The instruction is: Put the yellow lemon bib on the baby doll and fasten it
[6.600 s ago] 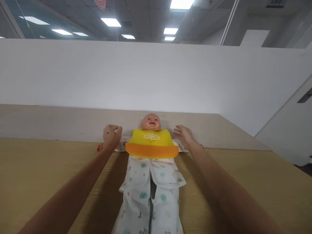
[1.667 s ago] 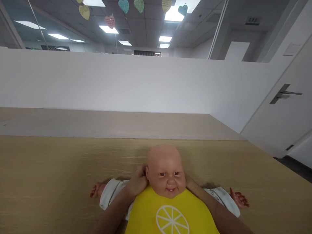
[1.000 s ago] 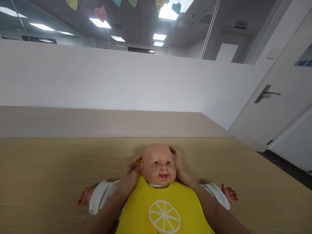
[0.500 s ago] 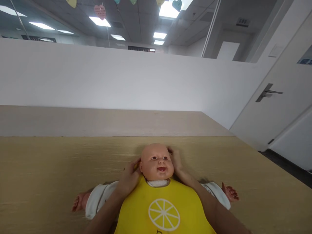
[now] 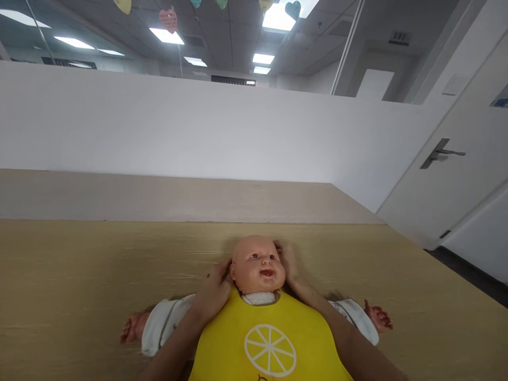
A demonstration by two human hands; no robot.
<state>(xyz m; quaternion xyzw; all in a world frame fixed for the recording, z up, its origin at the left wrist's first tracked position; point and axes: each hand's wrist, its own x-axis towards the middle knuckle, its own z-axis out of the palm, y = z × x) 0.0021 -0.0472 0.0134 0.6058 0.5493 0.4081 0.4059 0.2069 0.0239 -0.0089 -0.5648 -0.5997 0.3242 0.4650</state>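
Note:
A baby doll (image 5: 257, 262) lies on its back, its arms in white sleeves (image 5: 162, 323) spread to both sides. A yellow bib (image 5: 222, 338) with a white citrus-slice print covers its chest. Beside the doll's head, on the left, my left hand (image 5: 214, 291) has its fingers curled in behind the neck at the bib's upper edge. My right hand (image 5: 289, 263) is bent around the other side of the head, with curled fingertips near the ear. What lies behind the neck, and most of my fingertips, are hidden by the head.
The doll rests on a wood-grain table (image 5: 79, 254). Behind it run a paler strip (image 5: 190, 198) and a white wall (image 5: 178, 127) with glass above. At the right is a white door with a metal handle (image 5: 440, 153).
The whole view has shifted slightly, so everything sits a little further right. The doll's head is turned slightly more to the right. Both hands stay at the sides of the neck.

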